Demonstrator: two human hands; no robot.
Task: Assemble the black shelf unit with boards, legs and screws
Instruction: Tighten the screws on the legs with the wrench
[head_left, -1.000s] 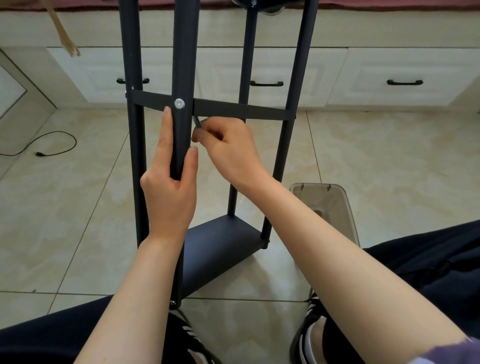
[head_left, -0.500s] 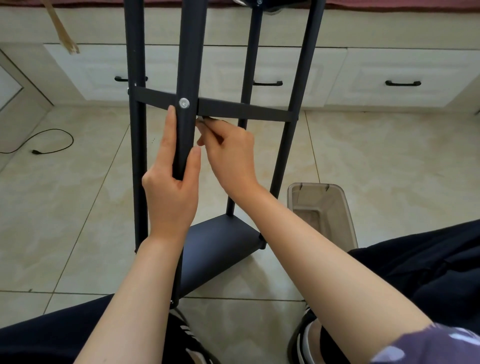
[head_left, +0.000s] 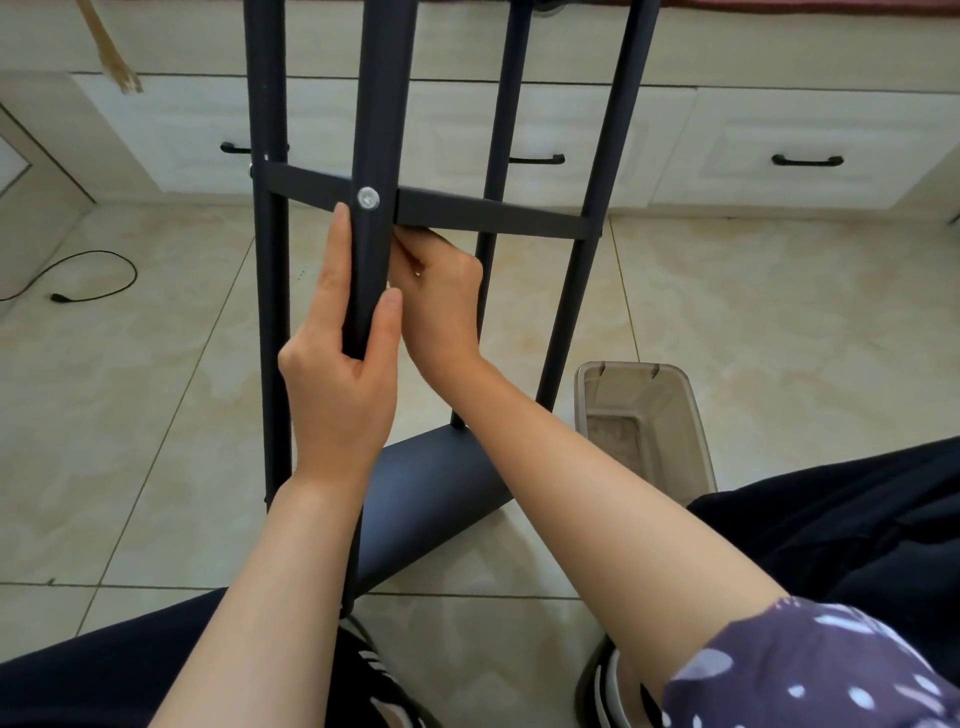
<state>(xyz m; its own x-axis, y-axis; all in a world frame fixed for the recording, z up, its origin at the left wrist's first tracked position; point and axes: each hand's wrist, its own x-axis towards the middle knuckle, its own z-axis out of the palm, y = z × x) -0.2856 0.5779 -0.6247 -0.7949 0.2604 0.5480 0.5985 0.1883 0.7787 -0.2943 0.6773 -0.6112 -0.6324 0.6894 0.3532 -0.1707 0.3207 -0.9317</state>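
Note:
The black shelf unit stands upright on the floor in front of me, with several round legs and a lower board (head_left: 431, 493). A middle board (head_left: 493, 213) crosses the legs, seen edge-on. A silver screw (head_left: 368, 198) sits in the nearest leg (head_left: 382, 104) at that board's height. My left hand (head_left: 340, 374) grips this leg just below the screw, index finger stretched up along it. My right hand (head_left: 439, 296) is closed behind the leg, right under the board, pinching something small that is hidden by the fingers.
A translucent grey plastic bin (head_left: 644, 426) stands on the tiled floor right of the shelf. White drawers with black handles (head_left: 808, 161) run along the back. A black cable (head_left: 93, 283) lies at the left. My legs and striped shoes are at the bottom edge.
My right hand has moved up and left, tucking closer behind the leg under the middle board. The left hand keeps its hold on the leg.

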